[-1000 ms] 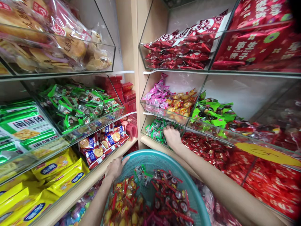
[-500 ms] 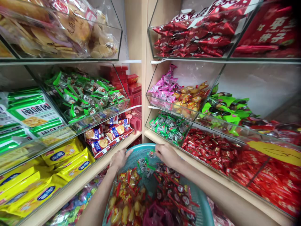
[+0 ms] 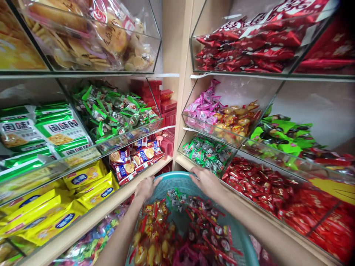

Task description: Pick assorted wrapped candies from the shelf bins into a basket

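Observation:
A round teal plastic basket [image 3: 166, 186] sits low in the corner between two runs of shelving. My left hand [image 3: 145, 189] is closed on its far-left rim, the thumb lying along the edge. At the far-right rim, my right hand [image 3: 208, 182] grips the edge, partly hiding it. Inside lie small green-and-clear wrapped sweets [image 3: 175, 198] near the far wall. Yellow sweets with red wrapper ends [image 3: 158, 229] fill the left side, dark sweets with red wrapper ends [image 3: 210, 229] the right. A purple-pink bag or wrapper [image 3: 185, 255] shows at the near edge.
Clear-fronted bins rise on both sides, holding yellow packets [image 3: 83, 201], green-and-white packets [image 3: 62, 129], red sweets [image 3: 257, 181] and green-wrapped sweets [image 3: 208, 151]. A wooden shelf edge [image 3: 122, 194] runs close by my left forearm. Colourful sweets [image 3: 97, 231] lie below it.
The view has shifted left, so shelves and basket appear further right. A small packet beside my right fingers no longer shows there; green-and-clear sweets lie in the basket below. Both hands stay at the rim.

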A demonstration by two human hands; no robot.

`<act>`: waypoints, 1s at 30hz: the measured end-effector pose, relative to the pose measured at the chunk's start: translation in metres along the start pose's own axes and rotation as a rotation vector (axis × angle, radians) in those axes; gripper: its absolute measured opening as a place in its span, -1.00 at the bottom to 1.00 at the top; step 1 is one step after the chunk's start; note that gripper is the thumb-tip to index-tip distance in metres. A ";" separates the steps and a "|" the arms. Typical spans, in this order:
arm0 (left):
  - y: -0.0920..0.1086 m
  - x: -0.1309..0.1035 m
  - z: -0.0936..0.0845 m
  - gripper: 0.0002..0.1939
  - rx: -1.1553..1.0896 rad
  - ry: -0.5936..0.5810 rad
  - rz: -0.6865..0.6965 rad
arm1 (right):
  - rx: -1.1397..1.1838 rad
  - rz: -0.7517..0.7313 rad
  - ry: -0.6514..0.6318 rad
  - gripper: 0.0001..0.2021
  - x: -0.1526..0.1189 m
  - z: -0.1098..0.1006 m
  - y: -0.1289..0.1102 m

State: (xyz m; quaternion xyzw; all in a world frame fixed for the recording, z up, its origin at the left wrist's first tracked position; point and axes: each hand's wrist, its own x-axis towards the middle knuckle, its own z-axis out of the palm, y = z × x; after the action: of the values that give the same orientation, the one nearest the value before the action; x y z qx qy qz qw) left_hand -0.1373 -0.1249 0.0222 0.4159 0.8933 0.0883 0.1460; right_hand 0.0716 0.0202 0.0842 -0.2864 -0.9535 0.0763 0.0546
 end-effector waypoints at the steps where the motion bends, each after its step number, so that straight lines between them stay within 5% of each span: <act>1: 0.000 0.000 -0.001 -0.32 0.003 -0.003 0.001 | -0.018 -0.002 0.043 -0.77 0.004 -0.014 0.005; 5: 0.001 0.000 -0.003 -0.32 0.010 -0.013 -0.003 | -0.255 0.013 0.140 -0.78 0.018 -0.055 0.031; 8: 0.001 0.001 -0.004 -0.31 0.000 -0.020 0.004 | -0.429 0.018 0.052 -0.76 0.024 -0.064 0.046; 12: 0.002 0.002 -0.004 -0.31 0.009 -0.019 0.013 | -0.408 -0.001 -0.045 -0.81 0.028 -0.055 0.052; 21: -0.003 0.004 0.000 -0.30 -0.008 -0.008 0.013 | -0.260 0.087 0.066 -0.80 0.049 -0.012 0.048; 30: -0.002 0.004 0.000 -0.30 0.001 -0.016 -0.004 | -0.223 -0.015 0.290 -0.80 0.021 -0.038 0.033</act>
State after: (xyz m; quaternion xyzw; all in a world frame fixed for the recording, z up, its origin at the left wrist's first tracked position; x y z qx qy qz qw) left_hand -0.1415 -0.1229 0.0211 0.4147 0.8930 0.0844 0.1532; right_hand 0.0775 0.0630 0.1167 -0.2915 -0.9403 -0.0724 0.1599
